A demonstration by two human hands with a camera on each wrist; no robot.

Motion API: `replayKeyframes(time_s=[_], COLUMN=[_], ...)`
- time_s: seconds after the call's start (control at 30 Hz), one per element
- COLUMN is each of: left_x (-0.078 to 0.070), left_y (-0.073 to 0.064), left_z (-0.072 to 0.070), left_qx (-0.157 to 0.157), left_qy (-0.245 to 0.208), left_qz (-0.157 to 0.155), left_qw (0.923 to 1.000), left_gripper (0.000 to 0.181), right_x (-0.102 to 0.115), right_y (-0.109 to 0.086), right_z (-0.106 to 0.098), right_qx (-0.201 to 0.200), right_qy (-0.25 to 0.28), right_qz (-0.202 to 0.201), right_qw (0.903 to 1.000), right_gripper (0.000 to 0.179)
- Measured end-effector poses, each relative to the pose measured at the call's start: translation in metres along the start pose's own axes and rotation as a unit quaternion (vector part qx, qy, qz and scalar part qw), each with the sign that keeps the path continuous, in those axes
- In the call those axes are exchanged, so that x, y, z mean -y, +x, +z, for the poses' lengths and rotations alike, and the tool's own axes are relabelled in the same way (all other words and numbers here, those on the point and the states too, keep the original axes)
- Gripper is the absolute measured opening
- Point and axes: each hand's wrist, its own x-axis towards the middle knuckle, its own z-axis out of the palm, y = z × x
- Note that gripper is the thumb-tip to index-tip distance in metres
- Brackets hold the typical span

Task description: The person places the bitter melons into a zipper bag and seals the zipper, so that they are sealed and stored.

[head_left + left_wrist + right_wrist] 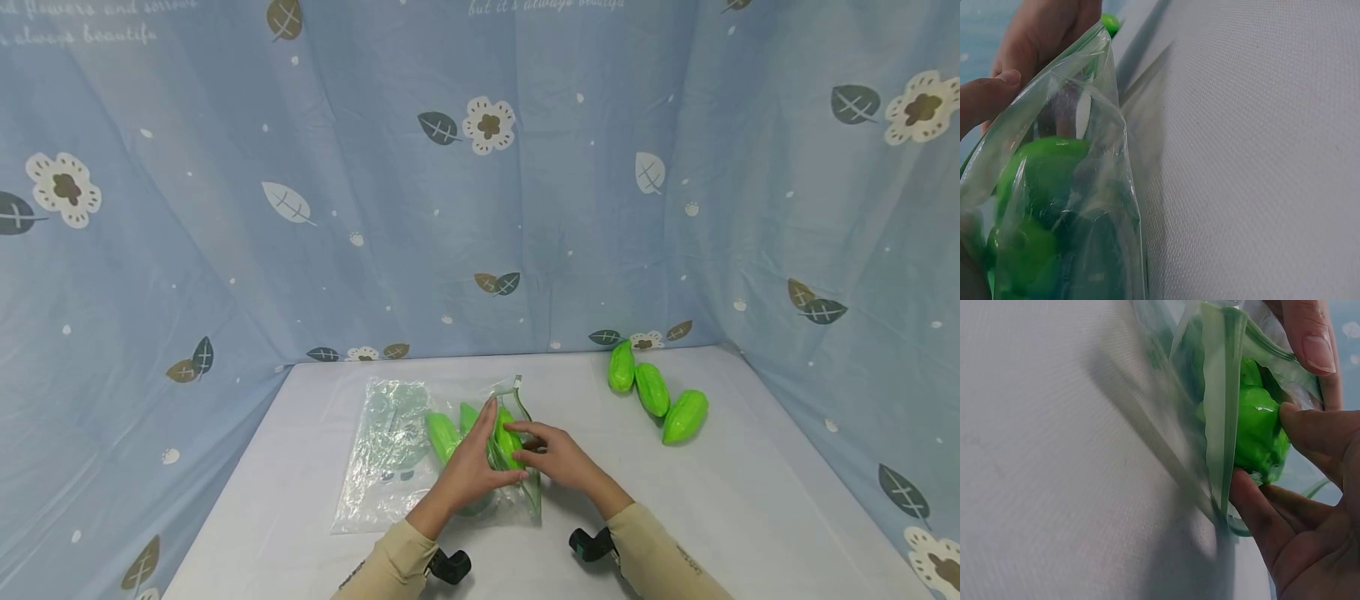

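A clear zip bag [390,500] with a green zip edge lies on the white table, its mouth to the right. Several bright green, ridged, oblong fruit-like pieces [442,435] are inside. My left hand [471,467] holds the upper rim near the mouth, thumb apart from its long fingers. At the mouth, my right hand [562,454] grips one green piece [1257,428] between thumb and fingers. That piece is partly within the bag, beside the zip strip [1222,394]. In the left wrist view, green shapes [1041,169] show through the plastic.
Three more green pieces [652,390] lie together at the table's back right. A blue curtain [420,192] with flowers and leaves hangs behind and at both sides of the white table [247,500]. Black devices [450,567] sit at both wrists.
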Motion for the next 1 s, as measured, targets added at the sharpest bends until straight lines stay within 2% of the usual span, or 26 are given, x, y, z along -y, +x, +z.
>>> replayKeyframes(time_s=[0.23, 0.8, 1.0], left_x=[0.0015, 0.003, 0.0012], left_y=[0.0001, 0.0006, -0.0012], left_z=[0.0013, 0.0001, -0.0002], left_qx=[-0.002, 0.001, 0.004], left_qy=[0.006, 0.011, -0.002], left_qz=[0.003, 0.001, -0.002], left_qw=[1.0, 0.9999, 1.0], left_gripper=[0.12, 0.12, 0.119], right_x=[-0.0027, -0.0024, -0.0027], right_y=[0.0028, 0.0028, 0.0026], right_z=[0.0026, 0.0042, 0.0037], right_qx=[-0.003, 0.0, 0.001], right_qy=[-0.012, -0.002, -0.003], right_qz=[0.001, 0.005, -0.003], right_qw=[0.9999, 1.0, 1.0], right_gripper=[0.046, 0.049, 0.049])
